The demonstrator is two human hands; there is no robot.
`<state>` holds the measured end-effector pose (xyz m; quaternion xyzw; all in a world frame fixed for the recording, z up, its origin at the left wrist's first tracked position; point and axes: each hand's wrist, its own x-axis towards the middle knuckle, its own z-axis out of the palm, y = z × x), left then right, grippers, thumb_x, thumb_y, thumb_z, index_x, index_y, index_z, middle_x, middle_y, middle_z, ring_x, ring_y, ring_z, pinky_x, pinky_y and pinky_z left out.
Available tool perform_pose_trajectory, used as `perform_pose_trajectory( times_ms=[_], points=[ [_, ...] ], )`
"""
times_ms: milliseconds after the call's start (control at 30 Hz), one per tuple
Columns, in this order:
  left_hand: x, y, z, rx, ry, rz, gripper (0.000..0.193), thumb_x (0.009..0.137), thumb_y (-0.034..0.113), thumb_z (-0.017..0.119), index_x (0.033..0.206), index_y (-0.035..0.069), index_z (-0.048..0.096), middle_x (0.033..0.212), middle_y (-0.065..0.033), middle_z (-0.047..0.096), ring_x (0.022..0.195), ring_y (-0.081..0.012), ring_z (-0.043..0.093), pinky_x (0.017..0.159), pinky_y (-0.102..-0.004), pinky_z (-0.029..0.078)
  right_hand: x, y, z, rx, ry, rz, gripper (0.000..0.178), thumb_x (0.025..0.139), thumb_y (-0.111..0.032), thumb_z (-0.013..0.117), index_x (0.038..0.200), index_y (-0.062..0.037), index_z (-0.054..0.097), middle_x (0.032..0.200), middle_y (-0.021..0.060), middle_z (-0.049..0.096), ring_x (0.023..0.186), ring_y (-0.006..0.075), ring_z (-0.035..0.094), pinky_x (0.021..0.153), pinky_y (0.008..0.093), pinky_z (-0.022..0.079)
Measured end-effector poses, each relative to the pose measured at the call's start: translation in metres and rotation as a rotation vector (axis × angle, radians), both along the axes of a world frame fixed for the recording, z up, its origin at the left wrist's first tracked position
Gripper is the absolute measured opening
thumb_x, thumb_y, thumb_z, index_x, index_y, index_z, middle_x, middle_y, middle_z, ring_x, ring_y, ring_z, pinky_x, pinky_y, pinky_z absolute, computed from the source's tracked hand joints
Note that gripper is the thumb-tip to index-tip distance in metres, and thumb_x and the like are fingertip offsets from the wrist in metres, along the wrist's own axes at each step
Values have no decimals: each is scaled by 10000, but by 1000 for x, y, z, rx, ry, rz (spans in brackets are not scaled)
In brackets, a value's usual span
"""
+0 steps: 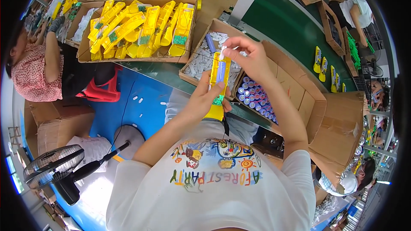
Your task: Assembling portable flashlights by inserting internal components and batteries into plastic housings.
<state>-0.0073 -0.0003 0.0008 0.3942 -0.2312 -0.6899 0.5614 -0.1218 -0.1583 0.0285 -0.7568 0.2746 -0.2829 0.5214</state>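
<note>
My left hand [199, 102] is wrapped round a long yellow plastic casing [214, 112], held upright in front of my chest. Inside the casing lie a blue cylindrical battery [221, 72] and, lower down, a green circuit board [218, 100]. At the casing's far end my right hand [249, 57] pinches a small white plastic piece [222, 51], partly hidden by the fingers. Just beyond both hands is a cardboard tray [185, 76] of small white plastic parts [201, 62], with a loose blue battery [210, 42] on top.
A box [128, 60] of yellow casings with circuit boards stands far left. Right of my hands are rows of blue batteries [257, 96] and an open cardboard box [299, 87]. A standing fan [53, 167] is at lower left. A co-worker [38, 70] sits at left.
</note>
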Motion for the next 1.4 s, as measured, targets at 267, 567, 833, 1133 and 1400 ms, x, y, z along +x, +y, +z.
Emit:
perform_pose_trajectory(
  times_ms=[267, 567, 833, 1133, 1400],
  points=[
    [-1, 1, 2, -147, -190, 17, 315, 992, 205, 419, 1257, 107, 280, 930, -108, 555, 616, -198, 627, 555, -290, 514, -20, 14, 9, -271, 98, -130, 175, 766, -184, 763, 780, -58, 642, 1035, 43, 569, 953, 121, 516, 772, 261, 422],
    [0, -24, 20, -437, -272, -240, 564, 924, 82, 538, 1407, 90, 246, 1200, -112, 476, 1024, -200, 571, 839, -318, 496, -65, -36, 12, -202, 90, -143, 218, 963, -104, 470, 1135, -11, 566, 1031, 46, 611, 961, 126, 573, 843, 254, 457],
    [106, -94, 13, -202, -2017, 377, 367, 754, 135, 709, 1102, 70, 611, 1087, -116, 551, 1032, -306, 519, 853, -429, 421, -389, -395, -141, -633, 1104, -610, 318, 954, -310, 426, 1141, -116, 595, 1041, 141, 644, 996, 377, 596, 889, 445, 451],
    [118, -99, 23, -205, -2363, 613, 519, 631, 77, 716, 1095, 56, 485, 1132, -162, 506, 1073, -349, 475, 869, -467, 371, -185, -210, -16, -1111, 527, -543, 239, 827, -102, 633, 1062, -102, 587, 1164, 147, 576, 1105, 353, 527, 935, 441, 404],
    [59, -58, 55, -143, 173, 145, 285, 934, 194, 526, 1180, 71, 450, 1021, -97, 583, 918, -187, 608, 798, -352, 516, -26, 22, 51, -1071, 218, -113, 359, 837, -91, 597, 1195, -87, 576, 1141, 76, 579, 1069, 152, 541, 805, 292, 469]
  ],
)
